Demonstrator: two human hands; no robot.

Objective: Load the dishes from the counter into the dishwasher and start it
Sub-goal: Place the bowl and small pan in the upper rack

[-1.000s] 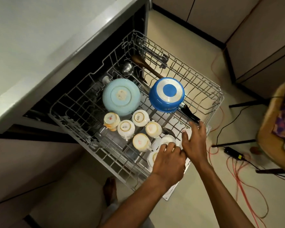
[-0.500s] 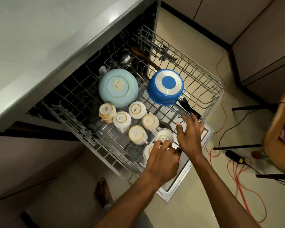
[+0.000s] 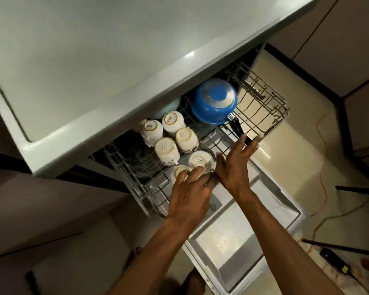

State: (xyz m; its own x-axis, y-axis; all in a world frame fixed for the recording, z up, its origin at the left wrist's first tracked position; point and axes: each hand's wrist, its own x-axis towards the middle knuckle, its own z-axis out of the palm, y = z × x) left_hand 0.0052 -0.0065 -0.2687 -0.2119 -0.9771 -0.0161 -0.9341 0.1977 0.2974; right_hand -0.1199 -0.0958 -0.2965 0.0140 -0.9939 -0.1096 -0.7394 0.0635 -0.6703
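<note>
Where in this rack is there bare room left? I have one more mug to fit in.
The bare stretch is the rack's right end, bordered by the blue pan, its black handle and the outer wire wall. A smaller gap lies left of the upturned cups. Around those cups, under the left hand and right hand, it is crowded.

6 cups (image 3: 151,130), 1 blue pan (image 3: 213,102), 2 hands (image 3: 191,194).
</note>
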